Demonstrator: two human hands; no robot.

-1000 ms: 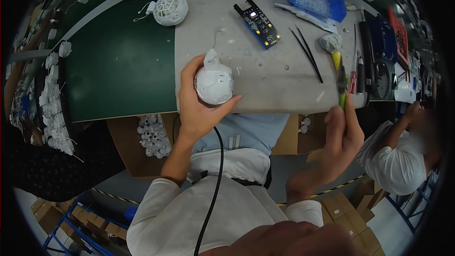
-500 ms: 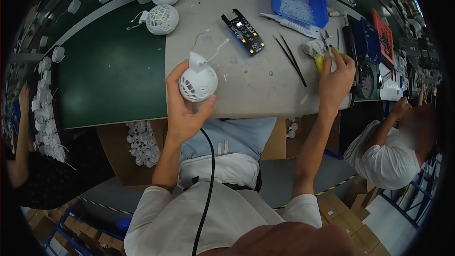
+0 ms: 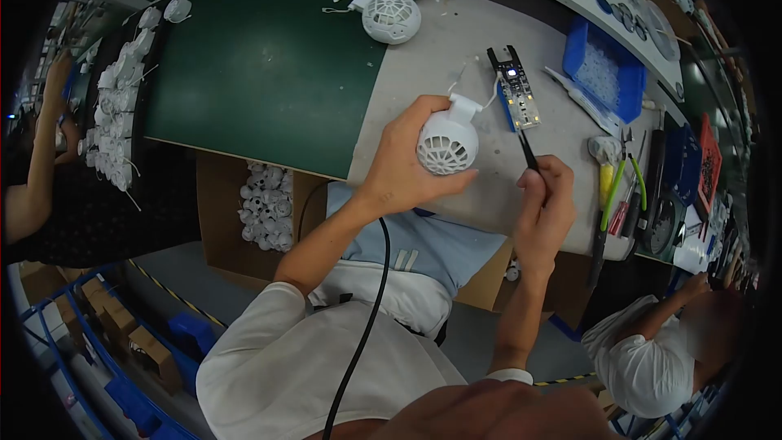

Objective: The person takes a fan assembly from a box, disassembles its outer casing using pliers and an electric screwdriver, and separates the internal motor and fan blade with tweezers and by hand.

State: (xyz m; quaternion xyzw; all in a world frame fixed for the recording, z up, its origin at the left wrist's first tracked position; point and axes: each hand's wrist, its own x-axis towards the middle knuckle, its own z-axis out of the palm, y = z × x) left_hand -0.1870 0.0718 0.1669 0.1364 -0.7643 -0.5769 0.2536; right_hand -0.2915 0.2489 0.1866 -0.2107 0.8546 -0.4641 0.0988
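Observation:
My left hand (image 3: 405, 165) is wrapped round a white ball-shaped housing (image 3: 448, 140) with a lattice opening and a short neck. Thin white wires come out of the neck, near a black circuit board (image 3: 516, 91). The board has a lit white spot and a blue edge. In my right hand (image 3: 547, 205) a pair of black tweezers (image 3: 529, 151) is pinched, tips pointing up at the board's lower end. Whether the tips touch the board I cannot tell.
Two similar white housings (image 3: 392, 18) sit at the back. A blue bin (image 3: 632, 102) of small clear parts, a white pen-like tool (image 3: 582, 101) and green-handled cutters (image 3: 626, 173) lie to the right. A carton (image 3: 224, 204) of white parts stands below the table's front edge.
My right hand has left the cutters and taken hold of the tweezers, which lay on the mat. My left hand still holds the housing, now turned somewhat. The camera view has shifted.

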